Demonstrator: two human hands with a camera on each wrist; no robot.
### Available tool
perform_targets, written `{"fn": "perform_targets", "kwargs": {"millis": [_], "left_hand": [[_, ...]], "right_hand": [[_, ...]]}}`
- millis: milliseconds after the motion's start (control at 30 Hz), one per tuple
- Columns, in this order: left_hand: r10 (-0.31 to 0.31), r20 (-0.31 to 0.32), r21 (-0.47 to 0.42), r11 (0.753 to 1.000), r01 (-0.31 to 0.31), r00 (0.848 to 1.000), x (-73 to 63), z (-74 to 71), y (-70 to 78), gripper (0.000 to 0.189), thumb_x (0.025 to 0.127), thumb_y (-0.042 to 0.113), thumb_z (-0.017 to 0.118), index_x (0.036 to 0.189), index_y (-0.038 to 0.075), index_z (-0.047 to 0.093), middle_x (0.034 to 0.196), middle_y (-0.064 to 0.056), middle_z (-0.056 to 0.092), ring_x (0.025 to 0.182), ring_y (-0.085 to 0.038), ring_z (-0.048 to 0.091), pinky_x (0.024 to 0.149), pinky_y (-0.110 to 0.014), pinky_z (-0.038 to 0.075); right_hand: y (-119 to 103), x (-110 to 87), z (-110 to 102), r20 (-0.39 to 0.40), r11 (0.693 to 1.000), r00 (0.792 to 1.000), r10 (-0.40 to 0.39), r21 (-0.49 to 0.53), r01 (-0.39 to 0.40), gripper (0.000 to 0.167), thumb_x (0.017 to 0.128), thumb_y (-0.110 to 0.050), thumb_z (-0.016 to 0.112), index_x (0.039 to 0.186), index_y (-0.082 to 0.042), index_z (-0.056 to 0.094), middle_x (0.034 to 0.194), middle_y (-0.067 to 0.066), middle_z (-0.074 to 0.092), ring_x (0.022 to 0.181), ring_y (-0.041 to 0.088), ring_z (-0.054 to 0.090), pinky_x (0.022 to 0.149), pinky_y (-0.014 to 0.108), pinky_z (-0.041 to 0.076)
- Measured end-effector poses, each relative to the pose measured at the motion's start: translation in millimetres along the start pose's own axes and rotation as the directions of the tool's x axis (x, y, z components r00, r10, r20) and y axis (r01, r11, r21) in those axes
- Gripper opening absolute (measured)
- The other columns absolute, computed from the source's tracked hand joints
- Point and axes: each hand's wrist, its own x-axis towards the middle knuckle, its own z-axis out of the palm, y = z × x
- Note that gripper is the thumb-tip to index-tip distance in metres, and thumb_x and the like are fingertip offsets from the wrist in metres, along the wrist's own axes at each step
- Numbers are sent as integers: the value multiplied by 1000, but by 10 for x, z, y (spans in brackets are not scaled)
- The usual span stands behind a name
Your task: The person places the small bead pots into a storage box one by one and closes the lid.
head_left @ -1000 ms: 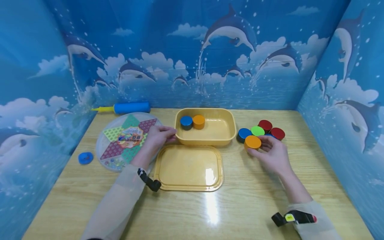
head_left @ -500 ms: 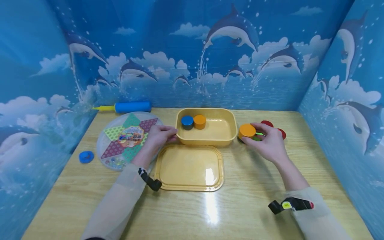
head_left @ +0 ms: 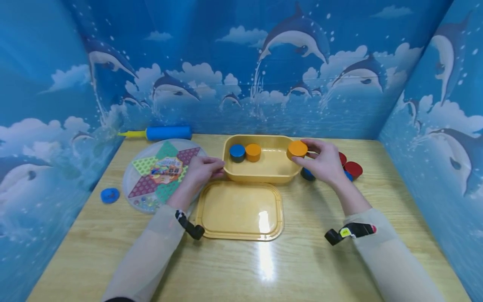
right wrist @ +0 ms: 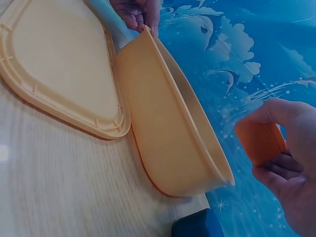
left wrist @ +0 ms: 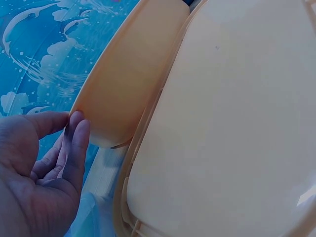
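Note:
My left hand (head_left: 203, 170) pinches the left end of the rim of a yellow plastic box (head_left: 273, 170); the left wrist view shows thumb and fingers meeting at that rim. A blue-topped round tub (head_left: 237, 152) and an orange round tub (head_left: 253, 152) stand side by side in the box's left part. With thumb and fingers my right hand (head_left: 324, 161) grips another orange round tub (head_left: 297, 149), held above the box's right end. The right wrist view shows this held tub (right wrist: 259, 140) apart from the rim. A flat yellow lid (head_left: 239, 209) lies just in front of the box.
Right of the box, partly behind my right hand, are a blue tub (head_left: 307, 174) and red tubs (head_left: 354, 169). A round star-patterned game board (head_left: 136, 161) lies left. Behind it is a blue pump (head_left: 168, 133); a small blue object (head_left: 110, 195) sits further left.
My right hand has carried the orange tub from the group at the right, up and leftward, over the box's right end. The left hand stays at the box rim.

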Motion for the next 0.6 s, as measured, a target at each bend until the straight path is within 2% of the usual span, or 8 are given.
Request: {"fn": "perform_targets", "kwargs": {"millis": [300,600], "left_hand": [[-15,0,1,1000,15,1000,22,-11,0,26,99,7,76,121,-6,72,101,-19,74,82,-20,76,81,-32,66],[-8,3,-21,1000,8,1000,35,-8,-20,25,99,5,76,120,-7,73,99,-19,74,81,-20,76,80,-32,67]], "right_hand": [[97,335,221,82,1000,997,-12,9,11,64,91,-22,87,144,1,61,136,20,65,122,33,64,104,47,58],[158,588,481,160,999,986,40,17,-43,64,90,-14,87,144,6,59,137,23,64,123,36,64,105,47,57]]}}
